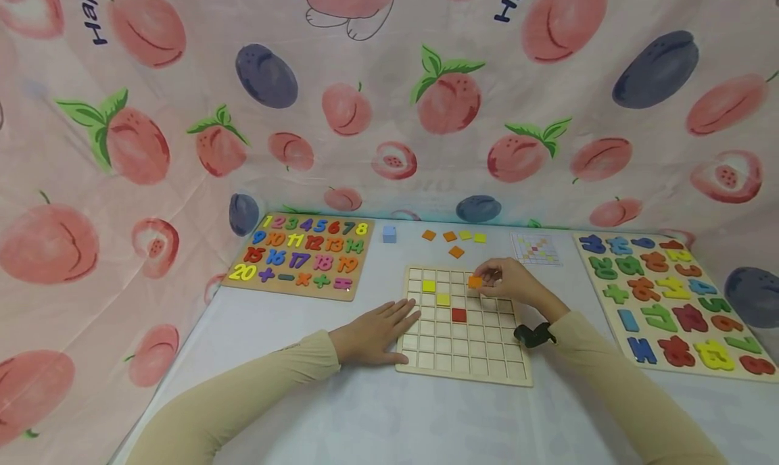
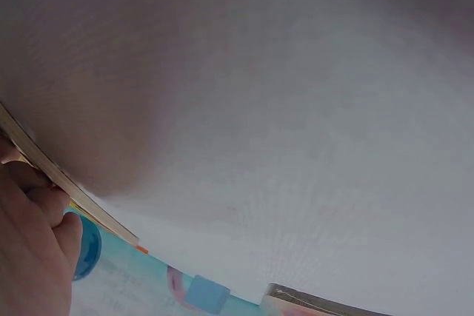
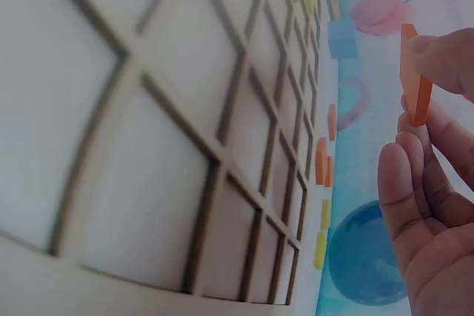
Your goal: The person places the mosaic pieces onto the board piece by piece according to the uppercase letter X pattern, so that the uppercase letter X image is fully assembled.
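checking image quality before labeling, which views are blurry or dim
Head view: sharp, evenly lit, edges bowed by the wide lens. Left wrist view: dim, mostly featureless tablecloth, soft focus. Right wrist view: grid board close and blurred, the orange tile in the right hand sharper.

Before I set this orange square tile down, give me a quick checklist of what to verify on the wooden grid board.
1. Right hand pinches the orange square tile: ok.
2. Left hand rests flat against the wooden grid board's left edge, steadying it: ok.
3. Empty cells near the tile: ok.
4. Two yellow tiles and the red tile seated flat: ok.
5. Which cell matches the small pattern card: cannot tell.
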Motion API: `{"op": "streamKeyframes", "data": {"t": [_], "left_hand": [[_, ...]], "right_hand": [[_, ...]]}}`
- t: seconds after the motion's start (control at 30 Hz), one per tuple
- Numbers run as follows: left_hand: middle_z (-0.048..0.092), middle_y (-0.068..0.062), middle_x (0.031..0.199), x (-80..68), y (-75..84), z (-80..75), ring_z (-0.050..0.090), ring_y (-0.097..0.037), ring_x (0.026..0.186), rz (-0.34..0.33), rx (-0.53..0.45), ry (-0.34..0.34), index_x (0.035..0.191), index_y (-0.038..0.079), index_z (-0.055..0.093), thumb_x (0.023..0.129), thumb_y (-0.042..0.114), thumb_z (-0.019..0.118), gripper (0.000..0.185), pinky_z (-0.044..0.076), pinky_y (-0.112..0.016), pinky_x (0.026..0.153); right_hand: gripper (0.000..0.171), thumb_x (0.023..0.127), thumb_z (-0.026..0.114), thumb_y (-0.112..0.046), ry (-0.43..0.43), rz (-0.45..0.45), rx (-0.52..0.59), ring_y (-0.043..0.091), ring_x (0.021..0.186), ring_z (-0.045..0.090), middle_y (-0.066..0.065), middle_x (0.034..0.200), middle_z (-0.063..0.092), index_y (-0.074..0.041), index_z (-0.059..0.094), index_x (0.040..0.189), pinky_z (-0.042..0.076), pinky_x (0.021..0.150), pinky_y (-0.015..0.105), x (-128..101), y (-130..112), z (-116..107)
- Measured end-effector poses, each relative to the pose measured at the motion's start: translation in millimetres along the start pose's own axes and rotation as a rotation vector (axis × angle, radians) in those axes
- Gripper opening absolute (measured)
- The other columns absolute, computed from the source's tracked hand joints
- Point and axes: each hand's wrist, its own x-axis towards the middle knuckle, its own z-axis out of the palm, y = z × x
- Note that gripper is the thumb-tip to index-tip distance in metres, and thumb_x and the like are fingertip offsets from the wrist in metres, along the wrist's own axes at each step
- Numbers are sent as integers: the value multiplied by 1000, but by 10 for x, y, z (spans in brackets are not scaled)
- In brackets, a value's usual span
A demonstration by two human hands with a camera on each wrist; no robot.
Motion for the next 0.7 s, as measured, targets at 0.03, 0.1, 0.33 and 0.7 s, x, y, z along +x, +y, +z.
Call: {"op": "streamKeyframes", "data": {"t": [0.03, 0.1, 0.33, 0.7], "left_hand": [[7, -10, 160, 2, 0, 2, 9, -23, 148, 1, 1, -1, 152, 12, 8, 91, 66, 33, 85, 16, -35, 120], [8, -10, 160, 4, -2, 4, 10, -23, 148, 4, -2, 4, 152, 11, 9, 91, 66, 34, 86, 17, -35, 120], [6, -10, 160, 14, -12, 14, 9, -23, 148, 3, 3, -5, 152, 11, 8, 91, 65, 34, 86, 16, -35, 120], [6, -11, 160, 22, -12, 16, 9, -24, 148, 7, -9, -5, 152, 10, 8, 91, 65, 34, 87, 16, -36, 120]], "right_hand": [[24, 77, 75, -10, -4, -2, 3, 13, 75, 56, 8, 86, 65, -2, 68, 99, 52, 71, 25, -16, 4, 10], [24, 77, 75, -10, -13, -4, 15, 13, 75, 57, 8, 86, 65, -2, 68, 99, 52, 71, 26, -42, 12, 28], [23, 77, 75, -10, -36, -4, 42, 10, 75, 55, 8, 87, 65, -2, 68, 98, 52, 71, 23, -78, 36, 86], [21, 78, 74, -8, -74, 5, 45, 7, 70, 55, 6, 84, 66, -2, 69, 97, 51, 65, 21, -94, 92, 132]]}}
